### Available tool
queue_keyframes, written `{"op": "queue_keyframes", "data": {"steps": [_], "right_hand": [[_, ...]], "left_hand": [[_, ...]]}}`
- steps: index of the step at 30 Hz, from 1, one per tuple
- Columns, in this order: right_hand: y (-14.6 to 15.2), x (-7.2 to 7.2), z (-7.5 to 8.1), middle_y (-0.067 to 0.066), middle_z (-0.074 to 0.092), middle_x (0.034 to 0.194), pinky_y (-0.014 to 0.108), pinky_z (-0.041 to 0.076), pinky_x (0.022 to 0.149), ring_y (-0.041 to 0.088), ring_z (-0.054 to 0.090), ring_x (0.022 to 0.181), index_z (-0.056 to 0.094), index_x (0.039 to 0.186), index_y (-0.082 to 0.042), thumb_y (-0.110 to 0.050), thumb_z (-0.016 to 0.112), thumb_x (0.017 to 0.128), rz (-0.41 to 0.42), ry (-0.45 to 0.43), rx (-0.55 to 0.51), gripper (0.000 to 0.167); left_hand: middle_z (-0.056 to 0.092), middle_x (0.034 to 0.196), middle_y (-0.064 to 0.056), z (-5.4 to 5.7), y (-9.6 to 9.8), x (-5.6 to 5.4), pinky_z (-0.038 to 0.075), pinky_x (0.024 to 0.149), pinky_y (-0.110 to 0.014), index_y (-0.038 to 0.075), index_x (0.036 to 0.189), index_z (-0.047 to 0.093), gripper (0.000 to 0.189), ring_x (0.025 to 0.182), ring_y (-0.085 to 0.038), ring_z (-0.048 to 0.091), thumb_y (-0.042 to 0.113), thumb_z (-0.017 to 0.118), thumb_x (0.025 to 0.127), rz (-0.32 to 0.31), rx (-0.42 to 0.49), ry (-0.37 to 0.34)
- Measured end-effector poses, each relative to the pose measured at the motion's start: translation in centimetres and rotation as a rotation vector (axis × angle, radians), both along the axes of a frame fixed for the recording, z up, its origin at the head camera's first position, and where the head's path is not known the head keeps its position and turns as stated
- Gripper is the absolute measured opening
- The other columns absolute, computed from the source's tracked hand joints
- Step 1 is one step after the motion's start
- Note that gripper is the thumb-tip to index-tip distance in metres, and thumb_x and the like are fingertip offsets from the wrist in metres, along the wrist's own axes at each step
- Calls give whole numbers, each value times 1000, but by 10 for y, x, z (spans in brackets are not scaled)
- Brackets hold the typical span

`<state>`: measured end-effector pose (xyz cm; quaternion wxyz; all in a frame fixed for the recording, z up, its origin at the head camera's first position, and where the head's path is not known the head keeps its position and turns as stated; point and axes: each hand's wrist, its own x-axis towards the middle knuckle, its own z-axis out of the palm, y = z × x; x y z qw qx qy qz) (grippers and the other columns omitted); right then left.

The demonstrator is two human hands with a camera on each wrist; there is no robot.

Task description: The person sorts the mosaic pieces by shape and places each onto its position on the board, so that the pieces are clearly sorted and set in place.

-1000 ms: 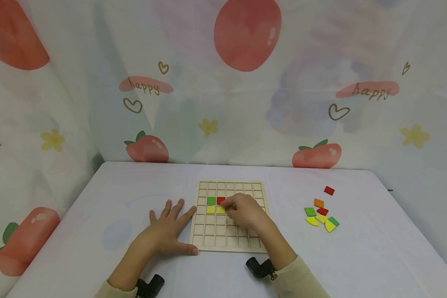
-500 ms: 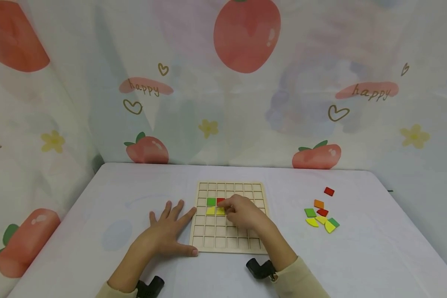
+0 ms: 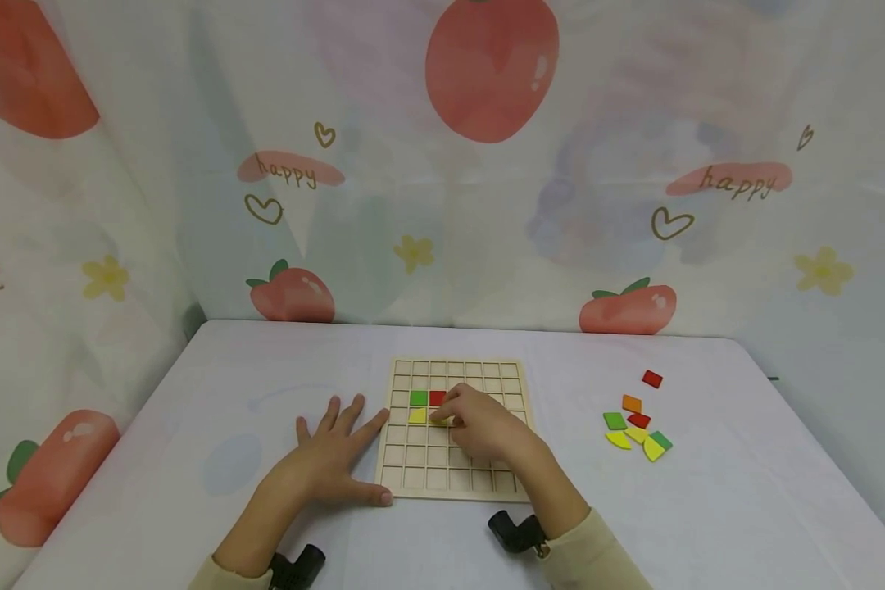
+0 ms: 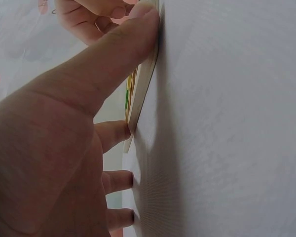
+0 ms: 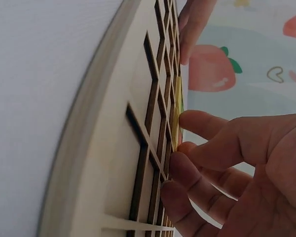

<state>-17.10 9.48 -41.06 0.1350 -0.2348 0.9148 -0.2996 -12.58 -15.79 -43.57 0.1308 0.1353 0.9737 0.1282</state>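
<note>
Just under right fingers (image 5: 201,123) — yellow tile (image 5: 176,127), partly covered, on gridded board (image 3: 416,456).

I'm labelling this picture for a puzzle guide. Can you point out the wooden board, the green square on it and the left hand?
Wooden board (image 3: 437,456): head view, on a bare cell.
Green square (image 3: 419,398): head view, middle of its face.
Left hand (image 3: 329,464): head view, its back.

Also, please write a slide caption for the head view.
Left hand against the gridded board, right hand touching a yellow tile below a red tile.
</note>
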Motion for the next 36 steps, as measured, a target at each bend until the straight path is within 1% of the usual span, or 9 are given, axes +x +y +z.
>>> {"op": "queue_keyframes", "data": {"steps": [4, 8, 10, 13, 17, 21, 26, 30, 36], "right_hand": [[6, -2, 3, 4, 61, 123, 34, 50, 80, 18, 59, 96, 73, 120, -13, 8, 56, 88, -36, -25, -61, 42], [16, -5, 10, 6, 63, 128, 36, 52, 78, 23, 63, 103, 70, 124, -15, 4, 54, 89, -88, -59, -172, 43], [23, -6, 13, 6, 64, 129, 36, 53, 81, 24, 63, 108, 69, 126, -16, 1, 54, 91, -109, -67, -224, 41], [35, -8, 14, 6, 64, 130, 35, 53, 81, 22, 62, 107, 67, 128, -18, -3, 56, 94, -143, -69, -272, 39], [51, -10, 14, 10, 63, 129, 33, 54, 81, 22, 61, 107, 67, 127, -17, -6, 57, 95, -186, -53, -299, 35], [66, -12, 14, 14, 63, 128, 34, 56, 81, 25, 62, 107, 66, 127, -15, -7, 60, 95, -201, -44, -364, 34], [82, -11, 12, 17, 62, 127, 34, 58, 80, 29, 62, 105, 64, 128, -11, -9, 60, 97, -222, -62, -451, 30], [96, -11, 11, 17, 60, 128, 31, 57, 81, 31, 62, 106, 61, 130, -9, -14, 61, 99, -251, -69, -486, 32], [120, -9, 14, 19, 58, 130, 30, 57, 80, 32, 62, 109, 59, 134, -9, -20, 64, 99, -298, -47, -479, 38]], "left_hand": [[18, 166, -14, 1, 1, 0, 5, 103, -84, 33, 156, 33, 114, 151, -49, 6, 81, 73, 61, 8, -3, -7], [17, 166, -14, 0, 1, 0, 4, 103, -83, 35, 156, 32, 114, 151, -48, 5, 82, 73, 61, 16, -1, -15], [17, 166, -13, 0, 1, 0, 4, 103, -83, 35, 157, 32, 114, 151, -48, 5, 82, 73, 61, 17, 3, -9], [17, 166, -13, -1, 1, 0, 4, 103, -83, 35, 156, 32, 114, 151, -48, 5, 81, 73, 61, 14, 8, -4], [18, 166, -13, -4, 2, 1, 4, 103, -83, 35, 156, 32, 114, 151, -48, 6, 82, 72, 60, 14, 3, -6], [18, 166, -12, -3, 2, 1, 6, 104, -83, 35, 156, 33, 114, 151, -47, 7, 82, 72, 60, 16, -6, 2], [18, 166, -13, -2, -1, 3, 5, 104, -83, 35, 156, 32, 114, 152, -47, 6, 83, 72, 61, 19, 1, -7], [17, 166, -12, -1, -2, 4, 5, 104, -83, 35, 157, 31, 113, 152, -46, 6, 82, 71, 62, 16, 8, -7], [17, 166, -13, -1, -2, 3, 4, 104, -83, 34, 157, 31, 112, 152, -46, 4, 81, 71, 64, 2, 23, -11]]}}
